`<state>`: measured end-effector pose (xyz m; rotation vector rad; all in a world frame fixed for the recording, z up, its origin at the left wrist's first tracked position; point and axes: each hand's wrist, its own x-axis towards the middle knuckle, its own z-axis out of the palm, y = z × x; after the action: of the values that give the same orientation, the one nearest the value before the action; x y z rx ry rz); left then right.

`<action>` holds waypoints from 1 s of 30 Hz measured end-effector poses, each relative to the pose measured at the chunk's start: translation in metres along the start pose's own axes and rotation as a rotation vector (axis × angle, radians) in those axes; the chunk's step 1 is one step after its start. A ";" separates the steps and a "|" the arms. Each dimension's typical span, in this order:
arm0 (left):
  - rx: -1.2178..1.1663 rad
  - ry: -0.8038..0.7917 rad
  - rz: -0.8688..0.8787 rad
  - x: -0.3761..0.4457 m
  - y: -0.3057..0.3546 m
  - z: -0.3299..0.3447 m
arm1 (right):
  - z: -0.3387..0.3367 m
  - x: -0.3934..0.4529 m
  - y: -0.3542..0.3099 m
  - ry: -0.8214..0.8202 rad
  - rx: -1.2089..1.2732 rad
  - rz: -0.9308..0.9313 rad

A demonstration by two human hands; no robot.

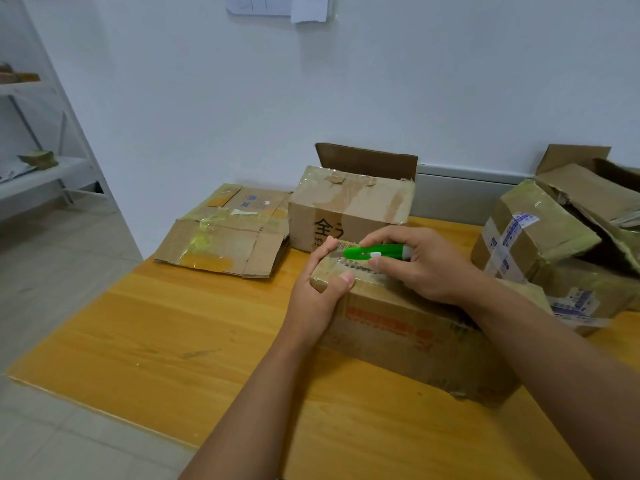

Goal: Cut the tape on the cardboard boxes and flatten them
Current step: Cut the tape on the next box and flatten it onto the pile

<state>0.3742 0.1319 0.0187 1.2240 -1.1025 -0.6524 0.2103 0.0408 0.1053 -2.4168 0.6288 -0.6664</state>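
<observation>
- Table (173,334) fills the lower centre of the frame.
- Nearest box (415,341) sits right of centre on it.
- Flattened box (225,237) lies behind, to the left.
- Upright box (349,206) stands directly right of that, apparently touching.
- Torn boxes (554,237) crowd the right edge.
- Shelf (41,171) stands at upper left.

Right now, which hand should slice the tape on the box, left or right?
Probably the right hand. It already grips the green cutter, whose tip sits at the taped top of the box with red print. The left hand grips that box's corner, so it looks better placed for steadying.
</observation>
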 end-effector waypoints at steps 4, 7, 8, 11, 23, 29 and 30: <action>0.001 0.006 0.032 0.001 -0.003 0.000 | 0.002 0.000 0.002 0.012 0.010 0.003; 0.007 0.021 0.051 0.001 -0.004 0.000 | 0.002 -0.001 0.002 0.020 0.029 0.004; 0.014 0.021 0.052 0.001 -0.004 0.000 | 0.003 -0.002 0.002 0.018 0.026 0.002; 0.064 0.001 0.048 0.001 -0.003 -0.005 | 0.003 -0.003 0.001 0.024 0.020 -0.002; 0.895 0.239 0.382 -0.018 0.026 -0.013 | 0.005 -0.002 0.002 0.048 0.006 0.032; 0.948 0.238 0.485 -0.031 0.012 -0.003 | -0.003 0.001 -0.004 -0.007 0.142 0.085; 0.962 0.236 0.498 -0.030 0.009 -0.004 | -0.005 0.003 -0.006 -0.016 0.162 0.102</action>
<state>0.3649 0.1624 0.0186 1.6629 -1.4963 0.4707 0.2118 0.0419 0.1137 -2.2228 0.6604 -0.6297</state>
